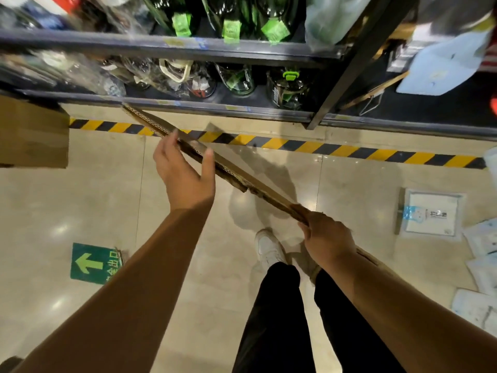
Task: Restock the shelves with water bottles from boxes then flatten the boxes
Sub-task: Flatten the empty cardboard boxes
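Head view: a flattened box (265, 193) of brown corrugated cardboard, seen edge-on as a thin layered strip with fluted, ragged edges, slants outward from the foot of the dark metal shelf (188, 105). The left hand (185, 170) clasps its middle between thumb and fingers. The right hand (326, 238) is clenched round the end farthest from the shelf.

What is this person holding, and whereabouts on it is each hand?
A flattened cardboard box, seen edge-on. The left hand has its grip on the long edge near the middle, and the right hand grips the near end.
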